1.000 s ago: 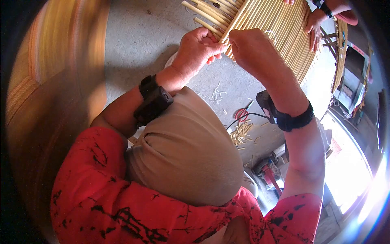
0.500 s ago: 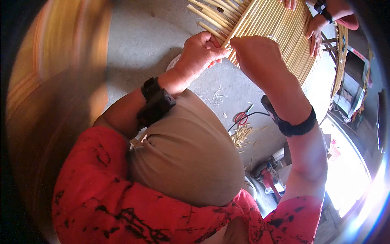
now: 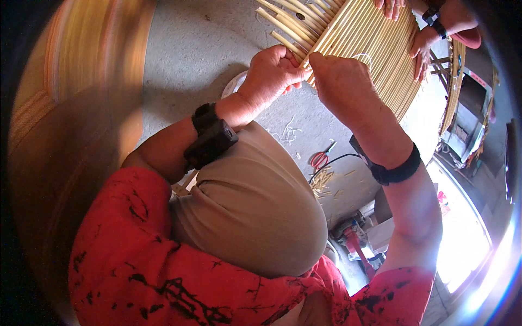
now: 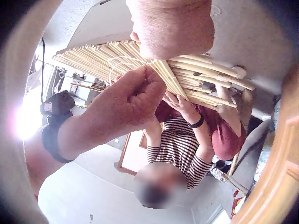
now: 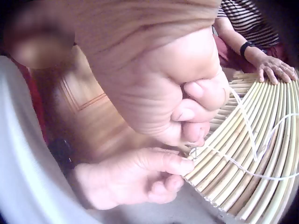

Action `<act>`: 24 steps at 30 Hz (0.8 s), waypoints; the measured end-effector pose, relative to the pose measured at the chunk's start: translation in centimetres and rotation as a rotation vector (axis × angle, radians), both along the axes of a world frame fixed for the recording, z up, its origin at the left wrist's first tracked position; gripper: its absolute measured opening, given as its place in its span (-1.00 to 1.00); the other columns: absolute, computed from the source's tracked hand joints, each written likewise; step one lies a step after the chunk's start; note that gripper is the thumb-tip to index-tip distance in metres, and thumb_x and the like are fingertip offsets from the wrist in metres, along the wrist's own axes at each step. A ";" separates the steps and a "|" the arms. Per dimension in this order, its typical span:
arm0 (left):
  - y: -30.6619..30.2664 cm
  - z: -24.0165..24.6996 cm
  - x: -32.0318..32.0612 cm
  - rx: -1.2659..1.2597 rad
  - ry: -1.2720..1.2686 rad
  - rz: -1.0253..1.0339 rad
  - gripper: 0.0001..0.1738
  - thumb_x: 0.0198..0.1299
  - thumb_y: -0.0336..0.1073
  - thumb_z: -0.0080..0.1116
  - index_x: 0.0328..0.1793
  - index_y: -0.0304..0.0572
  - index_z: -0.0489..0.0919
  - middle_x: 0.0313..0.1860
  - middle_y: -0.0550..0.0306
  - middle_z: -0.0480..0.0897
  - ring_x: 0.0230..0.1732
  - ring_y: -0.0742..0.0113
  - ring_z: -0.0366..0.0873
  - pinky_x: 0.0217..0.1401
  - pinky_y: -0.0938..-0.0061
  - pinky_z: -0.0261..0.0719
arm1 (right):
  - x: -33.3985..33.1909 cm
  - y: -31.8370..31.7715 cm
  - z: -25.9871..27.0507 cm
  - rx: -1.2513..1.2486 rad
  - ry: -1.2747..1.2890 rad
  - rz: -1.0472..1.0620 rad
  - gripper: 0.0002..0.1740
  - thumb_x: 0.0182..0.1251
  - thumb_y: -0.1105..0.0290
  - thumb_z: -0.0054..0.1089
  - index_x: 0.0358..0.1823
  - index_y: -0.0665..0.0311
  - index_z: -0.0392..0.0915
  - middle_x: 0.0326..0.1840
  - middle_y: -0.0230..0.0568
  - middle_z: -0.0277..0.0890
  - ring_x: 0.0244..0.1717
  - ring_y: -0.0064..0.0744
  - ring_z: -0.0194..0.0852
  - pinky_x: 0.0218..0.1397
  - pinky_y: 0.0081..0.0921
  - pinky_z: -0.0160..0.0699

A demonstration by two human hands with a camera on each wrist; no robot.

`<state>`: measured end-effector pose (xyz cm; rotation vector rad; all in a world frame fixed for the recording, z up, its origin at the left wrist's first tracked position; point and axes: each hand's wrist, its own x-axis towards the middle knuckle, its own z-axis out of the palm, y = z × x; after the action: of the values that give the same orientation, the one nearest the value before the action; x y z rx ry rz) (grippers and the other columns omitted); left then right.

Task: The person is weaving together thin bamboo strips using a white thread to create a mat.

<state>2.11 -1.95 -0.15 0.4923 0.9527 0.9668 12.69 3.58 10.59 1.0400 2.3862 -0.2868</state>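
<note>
A mat of thin, pale canes (image 3: 375, 57) laid side by side slants across the top of the head view. At its near corner my left hand (image 3: 266, 79) grips the edge between thumb and curled fingers. My right hand (image 3: 345, 81) is right beside it, fingers curled in, pinching a white string (image 5: 245, 122) at the mat's border. Loops of the string lie over the canes in the right wrist view. The right fingertips are close to the left thumb, and the pinched end is mostly hidden behind them.
Another person's hand (image 3: 421, 51) rests on the mat's far side. Loose cane ends (image 3: 288, 24) stick out past the border strip. Red-handled scissors (image 3: 319, 159) and cut cane pieces (image 3: 322, 182) lie on the concrete floor. A wooden panel (image 3: 103, 65) stands at left.
Both hands and the mat corner appear slightly lower and further right in the head view. The grip of each hand looks the same, and the scissors show more fully.
</note>
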 end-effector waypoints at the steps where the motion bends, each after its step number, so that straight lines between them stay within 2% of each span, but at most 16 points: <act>1: 0.0 0.0 0.0 0.017 0.003 0.008 -0.84 0.03 -0.38 0.19 -0.40 -0.24 0.43 -0.57 0.18 0.54 -0.59 0.59 0.43 -0.60 0.71 0.37 | 0.1 0.1 -0.1 -0.006 0.035 0.001 -0.86 0.10 0.44 0.00 -0.30 0.31 0.42 -0.58 -0.06 0.50 -0.45 -0.11 0.57 -0.41 -0.23 0.54; 8: 0.1 -0.1 0.0 0.054 0.059 0.000 -0.86 0.02 -0.40 0.18 -0.40 -0.24 0.43 -0.57 0.18 0.54 -0.59 0.57 0.44 -0.58 0.69 0.39 | 0.3 0.4 -0.4 -0.019 0.025 -0.041 -0.87 0.06 0.47 -0.01 -0.34 0.33 0.45 -0.59 -0.02 0.50 -0.45 -0.08 0.57 -0.39 -0.22 0.54; 16: 0.0 0.0 0.1 0.040 0.038 0.020 -0.86 0.01 -0.40 0.19 -0.41 -0.24 0.44 -0.56 0.18 0.55 -0.59 0.55 0.45 -0.59 0.68 0.39 | 0.4 0.3 -1.2 0.006 0.066 -0.054 -0.86 0.06 0.41 0.01 -0.45 0.34 0.49 -0.56 0.04 0.51 -0.42 -0.03 0.56 -0.36 -0.17 0.52; 24: 0.0 -0.2 0.1 0.045 0.021 0.014 -0.86 0.02 -0.39 0.19 -0.42 -0.24 0.45 -0.60 0.19 0.52 -0.61 0.57 0.41 -0.60 0.69 0.35 | 0.2 0.1 -2.2 -0.010 0.082 -0.111 -0.85 0.08 0.40 0.02 -0.35 0.32 0.43 -0.53 0.03 0.51 -0.39 -0.01 0.56 -0.35 -0.16 0.51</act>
<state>2.25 -1.91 -0.34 0.5355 0.9562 0.9990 12.85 3.69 8.38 1.1793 2.4003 -0.3884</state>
